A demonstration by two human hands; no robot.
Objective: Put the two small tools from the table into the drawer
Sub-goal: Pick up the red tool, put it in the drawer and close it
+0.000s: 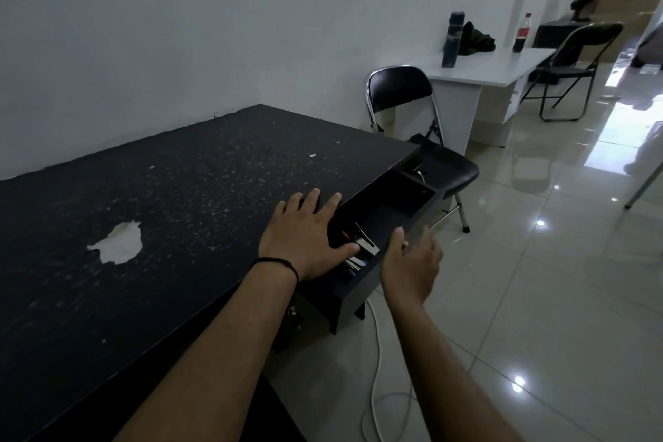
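left hand (305,237) flat, empty, bracing on the black speckled tabletop (161,197) | right hand (412,262) loosely spread, empty, at the open black drawer's (362,283) front — likely to shut it | small tools (358,244) lie inside

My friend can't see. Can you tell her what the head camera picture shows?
A person's left hand lies flat on a black table's edge, and the right hand is at the front of an open drawer holding small tools. A black folding chair stands behind.
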